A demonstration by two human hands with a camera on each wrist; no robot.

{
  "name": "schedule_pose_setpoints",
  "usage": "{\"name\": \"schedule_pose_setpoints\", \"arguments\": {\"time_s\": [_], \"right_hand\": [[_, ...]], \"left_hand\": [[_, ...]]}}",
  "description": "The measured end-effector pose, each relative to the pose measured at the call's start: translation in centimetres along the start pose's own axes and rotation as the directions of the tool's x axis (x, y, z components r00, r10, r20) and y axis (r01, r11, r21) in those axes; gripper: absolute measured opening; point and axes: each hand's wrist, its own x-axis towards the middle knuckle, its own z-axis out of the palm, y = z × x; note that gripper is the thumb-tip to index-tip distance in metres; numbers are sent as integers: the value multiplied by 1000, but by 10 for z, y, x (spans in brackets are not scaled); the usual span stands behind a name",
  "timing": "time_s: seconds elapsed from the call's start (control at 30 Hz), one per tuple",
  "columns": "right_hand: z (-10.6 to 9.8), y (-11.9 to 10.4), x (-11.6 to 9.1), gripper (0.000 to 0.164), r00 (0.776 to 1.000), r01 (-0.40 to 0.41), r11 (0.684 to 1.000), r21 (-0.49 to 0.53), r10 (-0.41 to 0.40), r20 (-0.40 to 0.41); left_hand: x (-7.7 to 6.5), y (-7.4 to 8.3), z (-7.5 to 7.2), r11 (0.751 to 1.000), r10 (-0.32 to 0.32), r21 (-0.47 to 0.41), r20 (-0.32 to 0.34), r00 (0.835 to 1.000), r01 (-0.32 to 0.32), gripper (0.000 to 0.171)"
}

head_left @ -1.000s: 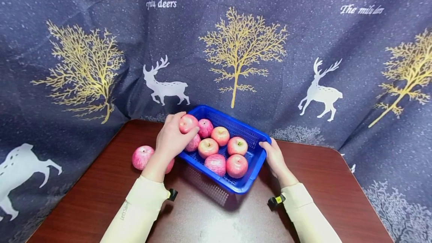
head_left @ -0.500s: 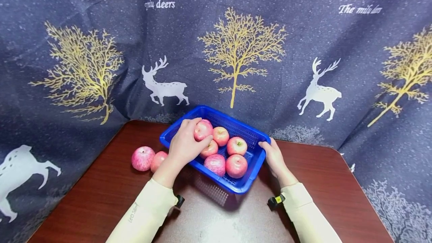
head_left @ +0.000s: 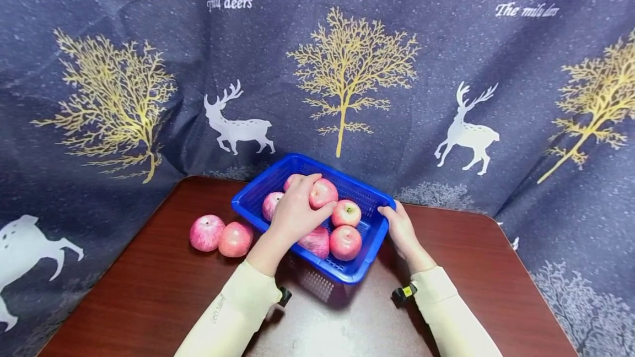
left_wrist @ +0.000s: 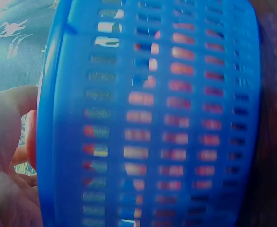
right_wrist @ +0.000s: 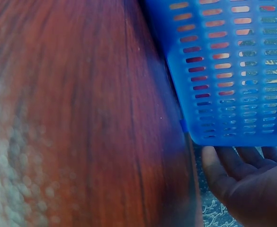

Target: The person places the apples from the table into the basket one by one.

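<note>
A blue perforated basket [head_left: 270,180] stands on the table with several red-pink apples inside. My left hand [head_left: 292,214] reaches over it and grips a pink apple [head_left: 323,194] between thumb and fingers, above the other apples. Part of a striped apple [head_left: 316,242] shows below that hand. Two more apples, one yellowish with a green stem hollow [head_left: 346,213] and one red [head_left: 345,243], sit at the basket's right end. There, my right hand [head_left: 404,233] holds the rim, thumb on top. In the left wrist view the basket wall [left_wrist: 166,118] hides most of the held apple.
Two apples lie side by side on the table left of the basket, a darker pink one [head_left: 206,233] and a paler one [head_left: 235,239]. The brown wooden table [head_left: 476,269] ends at a dark blue patterned cloth [head_left: 377,125] behind the basket.
My left hand has carried the apple from the basket's left end rightward towards its middle. Apples at the left end are now uncovered. My right hand stays at the rim.
</note>
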Motion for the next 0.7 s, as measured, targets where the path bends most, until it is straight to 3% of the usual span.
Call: {"name": "schedule_pose_setpoints", "arguments": {"time_s": [0.2, 0.47, 0.7], "right_hand": [[0, -1, -1, 48, 1000, -2, 1000, 4, 2, 0], [0, -1, 1, 48, 1000, 0, 1000, 11, 0, -6], [0, 1, 2, 44, 1000, 11, 1000, 2, -11, -14]], "left_hand": [[2, 12, 14, 1000, 21, -5, 42, 999, -21, 78], [3, 23, 34, 1000, 2, 29, 126, 992, -5, 81], [3, 31, 47, 999, 44, -1, 177, 983, -44, 77]]}}
